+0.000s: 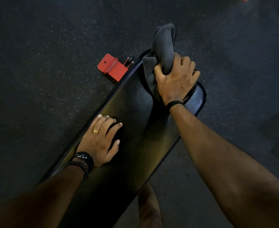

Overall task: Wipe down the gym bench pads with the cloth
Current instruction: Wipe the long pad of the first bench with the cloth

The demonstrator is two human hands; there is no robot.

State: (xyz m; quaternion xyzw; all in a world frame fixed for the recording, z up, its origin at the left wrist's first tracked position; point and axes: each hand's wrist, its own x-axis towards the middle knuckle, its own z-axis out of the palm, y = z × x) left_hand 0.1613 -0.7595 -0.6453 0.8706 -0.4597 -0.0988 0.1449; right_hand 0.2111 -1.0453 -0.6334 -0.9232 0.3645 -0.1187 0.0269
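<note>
On the left I see my left hand (100, 139) lying flat, fingers spread, on the long black bench pad (135, 129), holding nothing. A red metal bracket (112, 67) sits on the speckled dark floor (36, 63) just beside the pad's far edge. On the right, my right hand (176, 79) grips the bunched grey cloth (163, 46) at the pad's far end.

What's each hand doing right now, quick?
Left hand: open, resting flat on the bench pad.
Right hand: closed, gripping the grey cloth against the pad.
</note>
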